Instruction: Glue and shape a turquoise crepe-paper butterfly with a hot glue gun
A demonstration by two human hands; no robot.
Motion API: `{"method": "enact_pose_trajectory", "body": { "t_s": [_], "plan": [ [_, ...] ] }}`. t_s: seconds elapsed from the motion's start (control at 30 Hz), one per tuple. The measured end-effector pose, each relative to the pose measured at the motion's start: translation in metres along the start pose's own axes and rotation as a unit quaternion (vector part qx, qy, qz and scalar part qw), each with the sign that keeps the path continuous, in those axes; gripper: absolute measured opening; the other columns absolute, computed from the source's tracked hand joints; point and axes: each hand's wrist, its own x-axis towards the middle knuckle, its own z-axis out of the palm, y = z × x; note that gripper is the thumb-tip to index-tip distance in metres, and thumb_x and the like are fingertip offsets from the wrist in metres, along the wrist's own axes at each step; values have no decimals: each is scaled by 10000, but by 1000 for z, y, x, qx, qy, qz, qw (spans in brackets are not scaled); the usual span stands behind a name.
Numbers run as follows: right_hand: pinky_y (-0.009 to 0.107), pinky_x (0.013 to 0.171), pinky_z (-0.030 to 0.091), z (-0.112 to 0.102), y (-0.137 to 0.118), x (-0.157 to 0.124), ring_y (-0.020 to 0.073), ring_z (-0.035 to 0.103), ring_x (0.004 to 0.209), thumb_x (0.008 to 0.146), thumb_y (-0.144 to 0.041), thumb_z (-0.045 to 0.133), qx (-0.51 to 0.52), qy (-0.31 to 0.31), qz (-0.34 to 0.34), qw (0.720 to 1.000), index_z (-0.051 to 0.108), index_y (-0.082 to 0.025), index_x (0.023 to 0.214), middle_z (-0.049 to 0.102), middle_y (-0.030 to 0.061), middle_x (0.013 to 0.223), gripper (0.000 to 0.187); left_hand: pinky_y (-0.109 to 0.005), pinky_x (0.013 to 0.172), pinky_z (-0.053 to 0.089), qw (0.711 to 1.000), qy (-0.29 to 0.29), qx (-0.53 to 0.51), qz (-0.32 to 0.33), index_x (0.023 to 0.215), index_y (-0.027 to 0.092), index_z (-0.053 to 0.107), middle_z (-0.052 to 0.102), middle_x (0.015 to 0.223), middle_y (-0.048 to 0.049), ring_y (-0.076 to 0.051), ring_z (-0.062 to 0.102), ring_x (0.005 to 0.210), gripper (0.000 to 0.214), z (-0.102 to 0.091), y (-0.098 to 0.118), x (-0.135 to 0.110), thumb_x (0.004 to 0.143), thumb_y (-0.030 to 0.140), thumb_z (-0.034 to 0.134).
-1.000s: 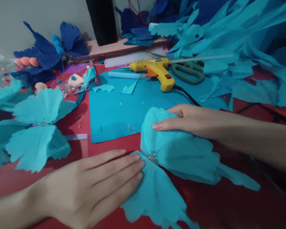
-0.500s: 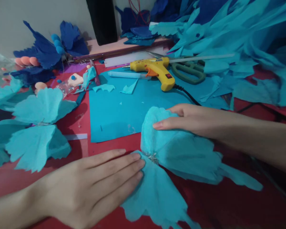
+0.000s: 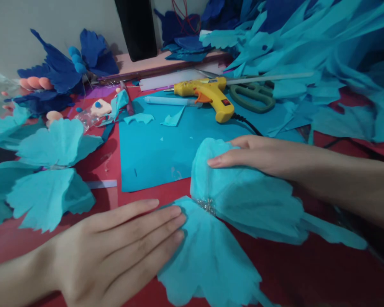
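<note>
A light blue crepe paper butterfly (image 3: 243,204) lies on the red table (image 3: 307,277), its two wings joined at a small silver wire knot (image 3: 207,205). My left hand (image 3: 121,247) lies flat with fingers stretched out, its fingertips pressing the left edge of the near wing (image 3: 208,260). My right hand (image 3: 259,155) rests on the far wing, fingers together and extended, thumb along the wing's far edge. Neither hand grips anything.
A blue paper sheet (image 3: 160,149) lies beyond the butterfly. A yellow glue gun (image 3: 211,96) with a black cord, green scissors (image 3: 252,94) and a glue stick (image 3: 169,101) sit farther back. More paper butterflies (image 3: 51,179) lie left; heaps of blue paper (image 3: 323,51) fill the right.
Both hands slid slightly, spreading the paper: the near wing is flatter and wider, and the far wing's tail reaches farther right.
</note>
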Motion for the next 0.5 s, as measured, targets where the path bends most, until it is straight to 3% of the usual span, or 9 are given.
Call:
{"method": "enact_pose_trajectory", "body": {
  "t_s": [0.1,0.27,0.33,0.5],
  "plan": [
    [193,477,372,-1,3,4,68,493,516,655,-294,651,7,16,-3,1000,521,-206,536,556,-33,580,197,-227,1130,161,1000,-4,3,3,1212,136,509,533,1274,20,-86,257,1323,441,2,1,-3,862,28,263],
    [216,412,347,-4,15,19,88,465,477,555,-380,701,50,-80,-46,995,536,-215,526,536,-29,541,235,-184,1117,172,1000,-18,-2,8,1242,125,479,521,1286,24,-65,260,1318,477,2,0,-4,833,7,263],
    [212,399,336,-5,16,21,81,449,460,545,-383,702,49,-90,-51,993,525,-213,511,522,-33,521,248,-193,1123,165,1000,-15,-2,24,1223,115,497,544,1261,15,-70,264,1317,465,1,-2,-2,830,12,270],
    [174,427,364,-4,10,14,59,471,480,582,-373,680,15,-30,-15,999,515,-198,543,537,-40,548,244,-275,1138,175,999,29,12,29,1137,150,559,565,1231,17,-106,290,1311,392,2,-6,7,895,79,260]
  ]
}}
